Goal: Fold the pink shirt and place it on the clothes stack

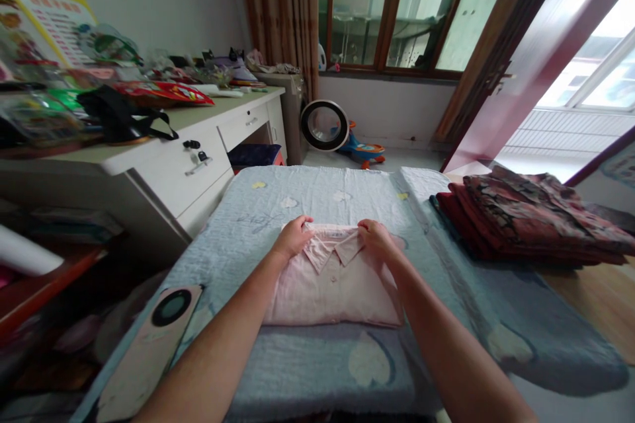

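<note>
A pale pink collared shirt (332, 297) lies folded into a rectangle on a light blue blanket (307, 377), collar at the far edge and a button below it. My left hand (296, 236) pinches the shirt's far left corner beside the collar. At the far right corner, my right hand (376, 238) grips the fabric the same way, thumb and fingers closed. The undersides of both grips are hidden. Both forearms reach over the blanket on either side of the shirt.
A phone (149, 350) lies at the blanket's left edge. Folded dark red and patterned clothes (536, 218) are stacked at the right. A cluttered white desk (173, 172) stands left. Beyond the blanket are a round white-rimmed object (325, 102) and a blue-orange ride-on toy (364, 149).
</note>
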`<control>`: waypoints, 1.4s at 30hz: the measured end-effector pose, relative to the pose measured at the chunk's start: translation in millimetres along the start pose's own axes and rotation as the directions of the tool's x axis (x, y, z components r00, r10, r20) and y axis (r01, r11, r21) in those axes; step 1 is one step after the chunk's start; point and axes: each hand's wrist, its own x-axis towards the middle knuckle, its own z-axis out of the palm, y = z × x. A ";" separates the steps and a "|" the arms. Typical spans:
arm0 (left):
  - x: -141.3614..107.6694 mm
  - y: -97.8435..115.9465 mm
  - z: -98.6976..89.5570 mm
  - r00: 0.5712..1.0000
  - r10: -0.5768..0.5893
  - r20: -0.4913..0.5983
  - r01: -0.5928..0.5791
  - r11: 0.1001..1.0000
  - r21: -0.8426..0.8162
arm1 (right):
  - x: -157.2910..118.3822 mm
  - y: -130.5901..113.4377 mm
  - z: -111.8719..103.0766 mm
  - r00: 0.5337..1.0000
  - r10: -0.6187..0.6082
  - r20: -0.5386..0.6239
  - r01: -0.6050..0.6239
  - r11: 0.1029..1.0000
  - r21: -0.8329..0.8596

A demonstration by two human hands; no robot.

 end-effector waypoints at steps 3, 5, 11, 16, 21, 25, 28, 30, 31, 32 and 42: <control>-3.9 -7.0 5.6 0.988 0.113 -0.106 -0.122 0.990 -0.077 | 2.8 -4.6 -0.9 0.997 0.032 0.072 -0.033 0.999 0.013; -7.4 -11.6 11.6 0.956 0.199 -0.214 -0.212 0.976 -0.039 | 2.4 -6.8 -1.2 0.996 0.037 0.082 -0.039 0.999 0.023; -16.5 -12.4 21.2 0.923 0.271 -0.272 -0.174 0.927 0.333 | -5.1 -14.0 3.8 0.998 0.032 0.046 -0.026 0.991 -0.135; -33.2 6.5 16.0 0.916 0.319 -0.244 -0.143 0.827 0.544 | -24.2 -36.2 -12.2 0.996 0.090 -0.005 -0.088 0.957 -0.275; -59.5 15.8 35.8 0.907 0.420 -0.029 -0.335 0.762 0.554 | -61.8 -68.0 -5.7 0.986 -0.096 0.134 0.132 0.946 -0.294; -67.9 7.6 54.1 0.909 0.412 0.057 -0.374 0.749 0.547 | -77.2 -69.3 12.6 0.974 -0.068 0.215 0.137 0.936 -0.324; -67.8 3.3 57.4 0.915 0.399 0.054 -0.358 0.747 0.559 | -77.6 -63.2 17.4 0.972 -0.067 0.223 0.142 0.929 -0.341; -67.7 2.2 57.3 0.914 0.401 0.055 -0.359 0.742 0.566 | -76.5 -61.3 17.3 0.975 -0.059 0.213 0.133 0.927 -0.352; -67.9 1.9 57.2 0.913 0.404 0.052 -0.360 0.739 0.570 | -76.0 -61.2 16.9 0.977 -0.052 0.209 0.125 0.926 -0.355; -68.2 1.7 57.2 0.912 0.408 0.048 -0.360 0.736 0.573 | -75.5 -61.4 16.6 0.977 -0.043 0.208 0.117 0.927 -0.357; -57.3 -0.6 33.8 0.926 0.376 0.035 -0.324 0.745 0.583 | -68.9 -57.2 8.2 0.974 -0.029 0.224 0.090 0.960 -0.265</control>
